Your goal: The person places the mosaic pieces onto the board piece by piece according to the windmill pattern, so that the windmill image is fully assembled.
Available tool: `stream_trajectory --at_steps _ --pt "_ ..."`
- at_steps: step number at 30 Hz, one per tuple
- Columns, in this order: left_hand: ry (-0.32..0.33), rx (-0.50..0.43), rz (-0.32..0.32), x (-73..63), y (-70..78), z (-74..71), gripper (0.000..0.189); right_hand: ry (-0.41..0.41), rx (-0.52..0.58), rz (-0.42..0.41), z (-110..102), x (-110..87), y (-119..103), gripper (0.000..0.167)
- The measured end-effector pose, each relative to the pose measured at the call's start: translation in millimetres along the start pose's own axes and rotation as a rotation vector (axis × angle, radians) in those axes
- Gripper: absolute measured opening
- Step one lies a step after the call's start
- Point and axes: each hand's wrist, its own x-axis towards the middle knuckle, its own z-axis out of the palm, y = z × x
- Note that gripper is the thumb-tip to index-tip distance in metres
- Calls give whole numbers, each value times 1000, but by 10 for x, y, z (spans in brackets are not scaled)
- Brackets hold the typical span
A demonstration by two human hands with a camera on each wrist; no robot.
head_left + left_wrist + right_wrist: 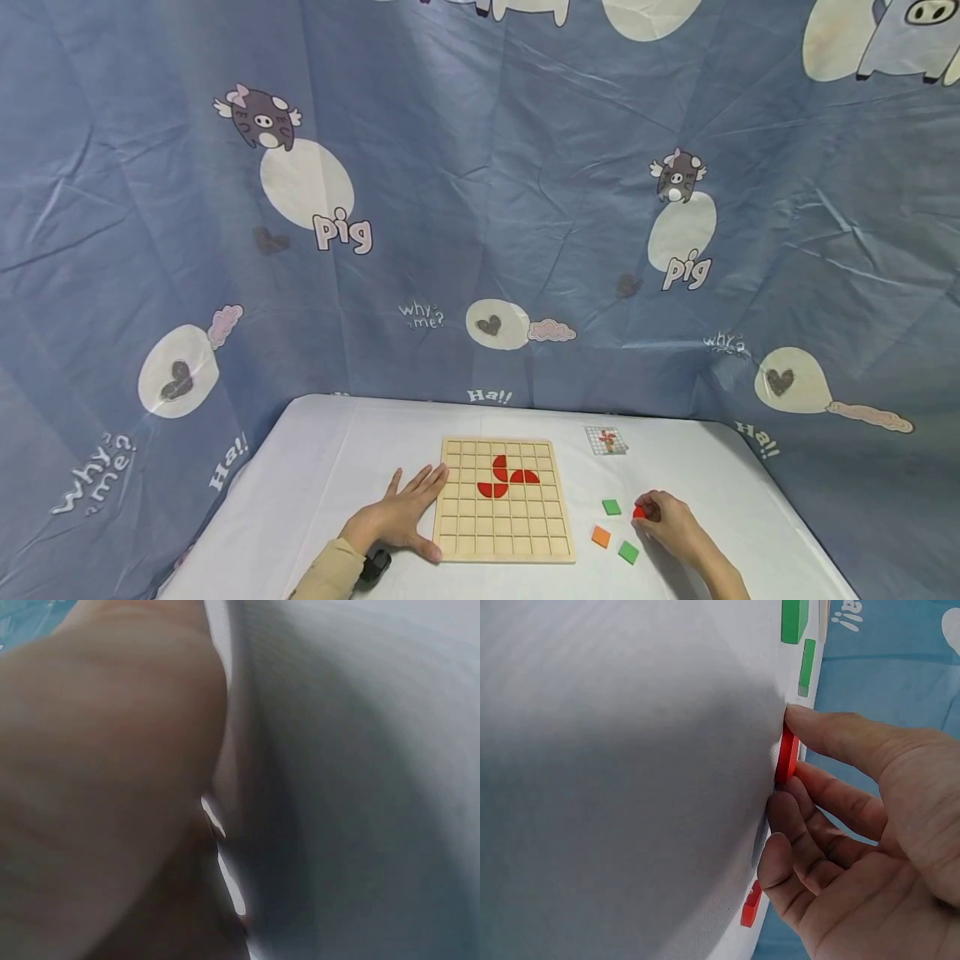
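Red piece [787, 755], "Ha!!" backdrop [442, 250]

This is a makeshift booth, blue pig-print cloth [420, 167] walling in a white-covered table [345, 450].

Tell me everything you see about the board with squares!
The board is pale, looks wooden and is roughly square, with a plain border and thin ridges making a grid. It lies flat on the white table. Red round-edged pieces sit in some squares, and the left hand touches its left edge.
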Motion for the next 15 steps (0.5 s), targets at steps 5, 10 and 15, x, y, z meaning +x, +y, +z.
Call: stream_trajectory --at_steps 5,10,15 --pt "2 0 -5 1 -5 6 130 1 -1 -52 -25 -20 6 23" --pt "9 4 -7 10 -19 16 130 -13 -5 -66 -44 -12 14 25" --pt "11 4 -6 11 -20 24 130 4 -20 -77 -33 -26 28 24"
